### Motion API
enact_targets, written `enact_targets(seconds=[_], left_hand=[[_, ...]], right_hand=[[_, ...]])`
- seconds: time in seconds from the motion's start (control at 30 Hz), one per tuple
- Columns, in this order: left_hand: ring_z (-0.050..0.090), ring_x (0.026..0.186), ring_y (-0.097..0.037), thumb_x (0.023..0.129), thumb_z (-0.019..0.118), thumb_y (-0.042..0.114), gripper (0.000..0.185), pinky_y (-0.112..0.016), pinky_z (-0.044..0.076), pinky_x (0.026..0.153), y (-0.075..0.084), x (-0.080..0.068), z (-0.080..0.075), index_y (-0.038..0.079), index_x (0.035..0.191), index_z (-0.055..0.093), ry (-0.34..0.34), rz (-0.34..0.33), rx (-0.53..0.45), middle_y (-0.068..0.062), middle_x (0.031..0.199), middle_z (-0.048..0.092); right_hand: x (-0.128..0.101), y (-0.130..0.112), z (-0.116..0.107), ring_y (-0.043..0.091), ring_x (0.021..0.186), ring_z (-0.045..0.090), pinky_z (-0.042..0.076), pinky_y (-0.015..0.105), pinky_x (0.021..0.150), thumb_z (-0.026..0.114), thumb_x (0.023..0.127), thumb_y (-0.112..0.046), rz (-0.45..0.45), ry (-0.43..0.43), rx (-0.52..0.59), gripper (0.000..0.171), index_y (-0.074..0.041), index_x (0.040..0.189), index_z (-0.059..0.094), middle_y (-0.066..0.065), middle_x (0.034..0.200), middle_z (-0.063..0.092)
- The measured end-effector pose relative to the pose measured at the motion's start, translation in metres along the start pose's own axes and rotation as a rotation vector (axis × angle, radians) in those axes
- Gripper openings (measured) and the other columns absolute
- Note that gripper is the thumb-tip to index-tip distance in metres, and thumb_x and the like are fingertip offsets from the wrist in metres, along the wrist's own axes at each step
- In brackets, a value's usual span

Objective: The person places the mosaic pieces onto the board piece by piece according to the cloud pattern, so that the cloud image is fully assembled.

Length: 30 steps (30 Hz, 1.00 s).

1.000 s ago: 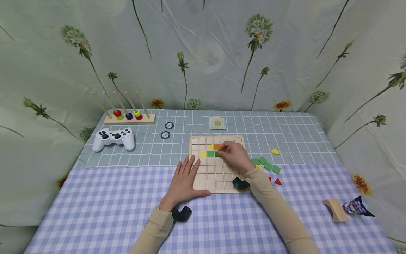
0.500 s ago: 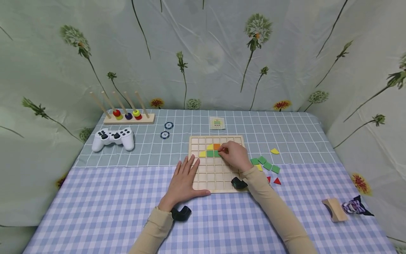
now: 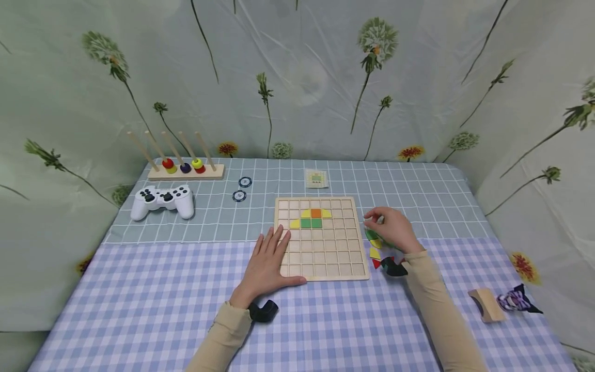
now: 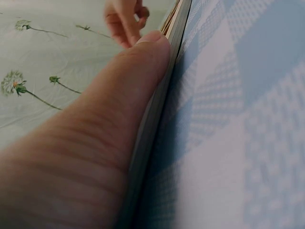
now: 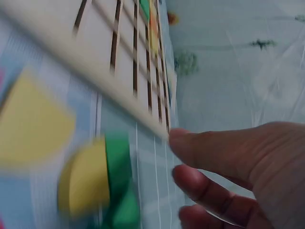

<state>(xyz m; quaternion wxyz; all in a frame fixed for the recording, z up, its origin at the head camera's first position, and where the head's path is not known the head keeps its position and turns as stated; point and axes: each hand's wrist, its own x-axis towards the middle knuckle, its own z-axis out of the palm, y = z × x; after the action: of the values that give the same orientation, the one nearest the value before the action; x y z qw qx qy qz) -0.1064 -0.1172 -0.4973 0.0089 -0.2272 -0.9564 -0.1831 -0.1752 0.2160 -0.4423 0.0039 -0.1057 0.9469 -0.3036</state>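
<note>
A wooden grid board (image 3: pixel 330 256) lies mid-table, holding an orange square (image 3: pixel 316 213) with yellow pieces on both sides. Below them sit green squares (image 3: pixel 305 223) and another yellow piece (image 3: pixel 295 223). My left hand (image 3: pixel 265 263) rests on the board's left edge, fingers spread and thumb along the front edge. Just off the board's right side, my right hand (image 3: pixel 392 227) hovers over loose pieces, its fingers loosely bent. In the right wrist view nothing shows between thumb and fingers. Loose green pieces (image 3: pixel 372 234) and yellow pieces (image 3: pixel 375 253) lie partly hidden below it.
A small pattern card (image 3: pixel 316 179) lies behind the board. At the back left are a peg stand (image 3: pixel 186 173) with beads, a white game controller (image 3: pixel 162 201) and two round chips (image 3: pixel 239 196). A wooden arch block (image 3: pixel 486 305) lies at the right. Red triangles (image 3: pixel 376 263) lie by the right wrist.
My right hand has left the board and moved right to the loose pieces, uncovering a yellow piece right of the orange square. My left hand stays on the board's edge.
</note>
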Motion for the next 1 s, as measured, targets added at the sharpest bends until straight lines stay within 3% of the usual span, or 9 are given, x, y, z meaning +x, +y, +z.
enact_targets(seconds=[0.43,0.7,1.0], left_hand=[[0.000,0.143,-0.029,0.070,0.053,0.082,0.115,-0.043,-0.003,0.114,-0.002,0.000,0.001,0.009,0.152,0.018,0.009,0.008,0.006,-0.010,0.158,0.008],[0.000,0.143,-0.028,0.070,0.055,0.081,0.115,-0.042,-0.003,0.114,-0.001,0.000,0.002,0.009,0.152,0.019,0.016,0.008,0.006,-0.010,0.158,0.008],[-0.002,0.143,-0.028,0.070,0.052,0.082,0.116,-0.042,-0.004,0.114,-0.002,0.000,0.002,0.010,0.152,0.017,0.005,0.006,0.004,-0.010,0.158,0.007]], right_hand=[[-0.006,0.022,-0.013,0.017,0.071,0.046,0.040,0.032,0.060,0.078,0.079,-0.017,-0.024,-0.228,-0.023,0.024,-0.007,0.099,0.072,0.002,0.083,0.056],[-0.004,0.020,-0.012,0.018,0.068,0.046,0.040,0.033,0.062,0.079,0.076,-0.011,-0.036,-0.240,0.011,0.019,-0.007,0.086,0.064,0.002,0.077,0.054],[-0.008,0.013,-0.009,0.018,0.059,0.045,0.038,0.030,0.053,0.078,0.078,-0.011,-0.018,-0.206,0.093,0.021,-0.011,0.080,0.058,0.000,0.072,0.054]])
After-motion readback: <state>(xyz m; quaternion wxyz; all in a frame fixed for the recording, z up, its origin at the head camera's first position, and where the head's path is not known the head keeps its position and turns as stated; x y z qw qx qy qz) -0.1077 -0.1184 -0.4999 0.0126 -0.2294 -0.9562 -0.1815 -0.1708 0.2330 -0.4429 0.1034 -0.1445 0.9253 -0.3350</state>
